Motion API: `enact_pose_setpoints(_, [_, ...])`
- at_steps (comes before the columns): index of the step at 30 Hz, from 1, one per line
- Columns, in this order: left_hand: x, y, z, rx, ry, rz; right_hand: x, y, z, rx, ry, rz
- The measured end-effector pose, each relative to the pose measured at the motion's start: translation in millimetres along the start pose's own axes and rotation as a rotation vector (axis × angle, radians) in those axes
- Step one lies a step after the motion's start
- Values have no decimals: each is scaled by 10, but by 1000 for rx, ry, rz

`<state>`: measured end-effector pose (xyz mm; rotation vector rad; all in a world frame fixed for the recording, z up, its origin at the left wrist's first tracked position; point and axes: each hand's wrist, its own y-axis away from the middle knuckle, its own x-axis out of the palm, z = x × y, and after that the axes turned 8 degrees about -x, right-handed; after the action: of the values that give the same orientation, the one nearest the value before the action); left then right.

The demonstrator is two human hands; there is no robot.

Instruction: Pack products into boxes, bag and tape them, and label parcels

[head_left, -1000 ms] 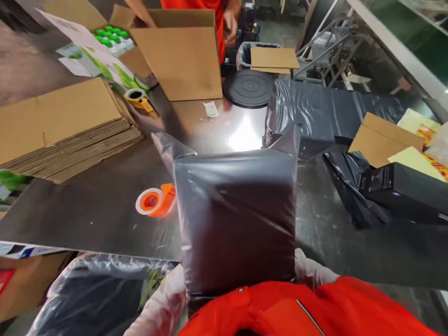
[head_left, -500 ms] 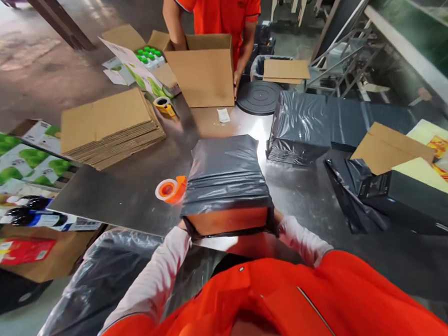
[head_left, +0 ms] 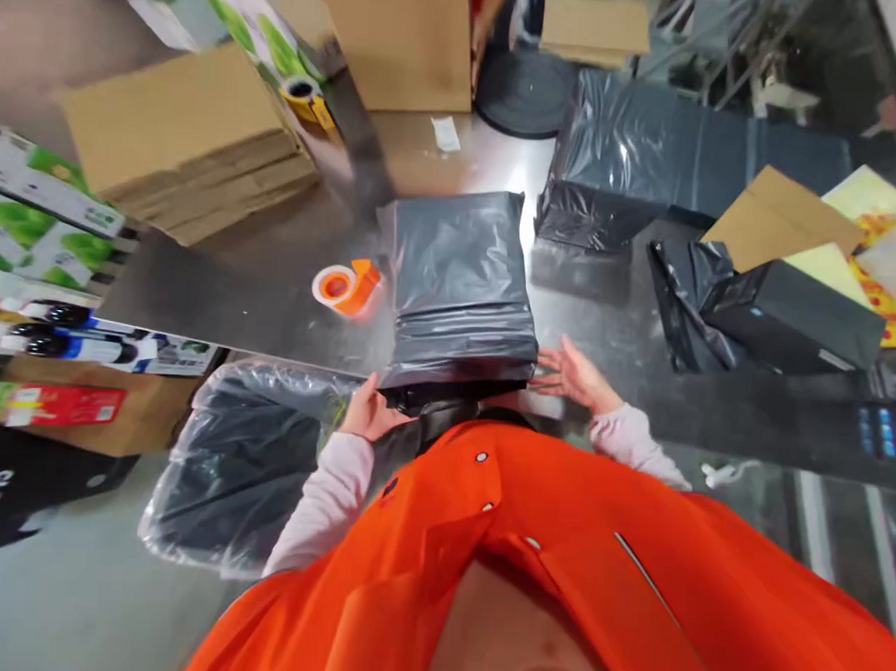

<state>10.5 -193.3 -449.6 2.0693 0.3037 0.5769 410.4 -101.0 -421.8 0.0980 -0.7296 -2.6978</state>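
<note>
- Your left hand [head_left: 367, 412], lower centre: closed on the near left corner of the bagged package [head_left: 458, 286].
- Your right hand [head_left: 577, 375]: now released, fingers wide, just beside its near right corner.
- Bagged package, centre: upright a second ago, now flat on the tabletop [head_left: 232, 294].
- Tape dispenser [head_left: 345, 287]: unmoved, just left.

1. An orange tape dispenser [head_left: 345, 287] lies on the shiny steel table [head_left: 232, 294].
2. Far left of me sits a stack of flattened brown cardboard sheets [head_left: 180, 141], with a yellow tape roll [head_left: 306, 96] just beside it.
3. Across from me stands an upright brown cardboard box [head_left: 403, 38], next to a round black disc [head_left: 522, 79].
4. To my right lie a big black plastic-wrapped bundle [head_left: 623, 154], a loose brown cardboard flap [head_left: 781, 218] and a black rectangular box [head_left: 786, 318] half out of its bag.
5. Below the table edge is a clear-lined bin [head_left: 246, 455].
</note>
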Motion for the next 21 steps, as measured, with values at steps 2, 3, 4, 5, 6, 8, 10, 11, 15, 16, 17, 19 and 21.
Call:
enact_pose_setpoints(2, [-251,31,1,91,-200,-95,-63,151,-93,-102,161,-174])
enact_pose_setpoints(3, [-302,32,-21,212,-337,-144,-13,179,-122,-208,285,-266])
enact_pose_setpoints(4, [-294,24,-51,375,-487,-196,82,169,-141,-328,419,-344])
enact_pose_setpoints(5, [-234,6,-82,556,-640,-238,206,122,-151,-439,547,-404])
enact_pose_setpoints(6, [-136,-15,-108,717,-790,-273,336,51,-157,-528,660,-449])
enact_pose_setpoints(8, [84,-53,-117,879,-1058,-347,530,-96,-185,-617,828,-506])
enact_pose_setpoints(10, [195,-58,-47,881,-1286,-409,553,-145,-266,-625,929,-525])
enact_pose_setpoints(11, [181,-45,18,869,-1390,-421,502,-110,-330,-625,975,-507])
enact_pose_setpoints(15, [-192,84,352,894,-1624,-385,176,331,-598,-642,1211,-331])
enact_pose_setpoints(16, [-298,132,414,896,-1643,-388,116,464,-622,-634,1273,-296])
enact_pose_setpoints(17, [-385,188,451,895,-1660,-392,65,586,-610,-613,1339,-268])
enact_pose_setpoints(19, [-463,333,433,904,-1717,-384,-23,765,-463,-528,1475,-172])
enact_pose_setpoints(21, [-363,512,273,952,-1785,-323,-98,799,-156,-442,1581,17])
